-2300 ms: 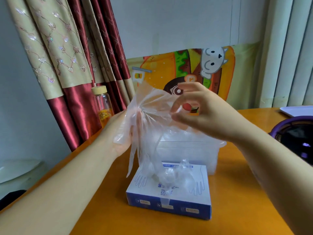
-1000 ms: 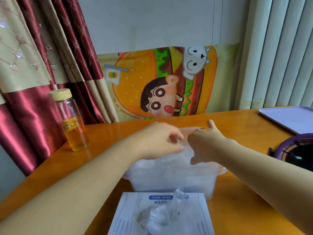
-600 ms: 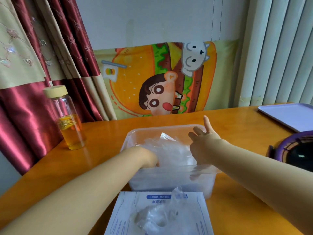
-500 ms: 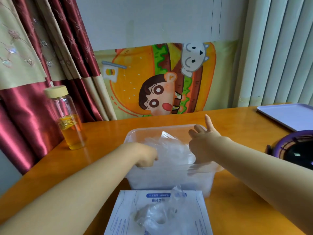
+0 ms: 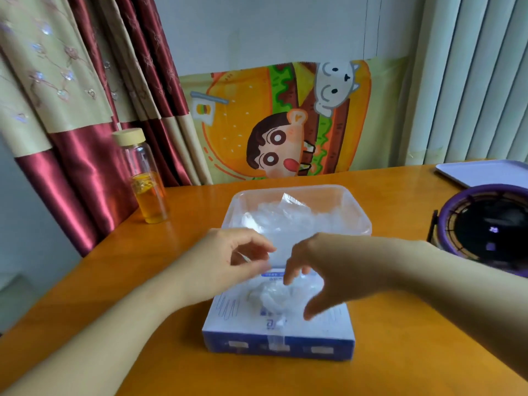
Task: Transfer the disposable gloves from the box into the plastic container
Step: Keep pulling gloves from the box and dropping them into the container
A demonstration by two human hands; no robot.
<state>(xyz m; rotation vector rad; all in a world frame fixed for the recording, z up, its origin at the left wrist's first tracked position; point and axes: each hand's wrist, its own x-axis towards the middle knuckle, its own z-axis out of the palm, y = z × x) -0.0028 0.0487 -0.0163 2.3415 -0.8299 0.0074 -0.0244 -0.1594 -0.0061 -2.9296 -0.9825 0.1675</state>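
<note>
The blue-and-white glove box lies flat near the table's front edge, with a crumpled tuft of clear gloves sticking out of its top slot. Just behind it stands the clear plastic container, holding a loose heap of clear gloves. My left hand hovers over the box's far left corner, its fingers loosely curled with nothing in them. My right hand hangs over the tuft with fingers spread and pointing down, close to the plastic; no grip on it shows.
A glass bottle with amber liquid and a pale cap stands at the back left by the curtain. A round purple-rimmed black object sits at the right edge, with a pale tray behind it. A cartoon poster leans on the wall.
Both hands have come out of the container and drawn back to above the box. The gloves they pressed down stay in the container. The view has tilted down.
</note>
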